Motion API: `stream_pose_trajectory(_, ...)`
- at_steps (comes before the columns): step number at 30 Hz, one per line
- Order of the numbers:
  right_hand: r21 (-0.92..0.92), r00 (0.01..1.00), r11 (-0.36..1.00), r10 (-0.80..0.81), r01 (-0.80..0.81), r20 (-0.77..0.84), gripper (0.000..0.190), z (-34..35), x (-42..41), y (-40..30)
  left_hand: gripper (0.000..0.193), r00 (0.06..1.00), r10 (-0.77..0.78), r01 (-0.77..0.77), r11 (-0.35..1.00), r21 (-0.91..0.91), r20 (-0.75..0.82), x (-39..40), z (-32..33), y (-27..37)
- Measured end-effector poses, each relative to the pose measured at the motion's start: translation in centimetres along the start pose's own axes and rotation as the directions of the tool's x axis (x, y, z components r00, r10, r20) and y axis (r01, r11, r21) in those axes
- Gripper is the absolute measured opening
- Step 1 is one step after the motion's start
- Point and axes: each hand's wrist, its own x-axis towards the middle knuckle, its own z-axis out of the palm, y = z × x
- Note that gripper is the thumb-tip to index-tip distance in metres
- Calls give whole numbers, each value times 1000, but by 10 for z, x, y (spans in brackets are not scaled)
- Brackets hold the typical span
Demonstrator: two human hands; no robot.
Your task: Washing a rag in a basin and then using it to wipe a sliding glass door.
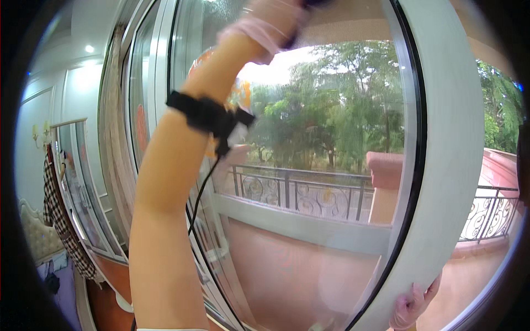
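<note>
My left arm reaches up across the glass pane [314, 136] of a white-framed door. My left hand [275, 20], in a thin pink glove, is at the top edge of the view against the upper glass. A dark, blurred cloth-like item [292, 37] is in it; the fingers are partly cut off. Around the left forearm sits a black strap [207, 116] with a black cable [201, 202] hanging from it. At lower right my right hand [414, 304], also pink-gloved, grips the outer edge of the white door frame [451, 136].
More glazed white door panels [143, 82] stand at left beside a beige curtain [112, 124]. A mirror [80, 186], a checked garment [54, 207] and a bed [62, 281] are further left. Through the glass show a metal balcony railing [302, 190] and trees. An orange sticker [244, 95] marks the pane.
</note>
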Motion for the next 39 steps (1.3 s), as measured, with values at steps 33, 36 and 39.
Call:
stream_pose_trajectory(33, -341, 974, 913, 210, -224, -80, 60, -44, -68, 50, 62, 953, -303, 299, 946, 122, 12, 21, -89, -150)
stream_pose_trajectory(36, -264, 955, 918, 269, -294, -127, 63, -34, -74, 57, 62, 915, -373, 398, 776, 488, -154, -59, -177, -284)
stream_pose_trajectory(39, -203, 951, 931, 280, -302, -130, 65, -29, -62, 56, 64, 925, -347, 345, 600, 722, -153, -135, -213, -304)
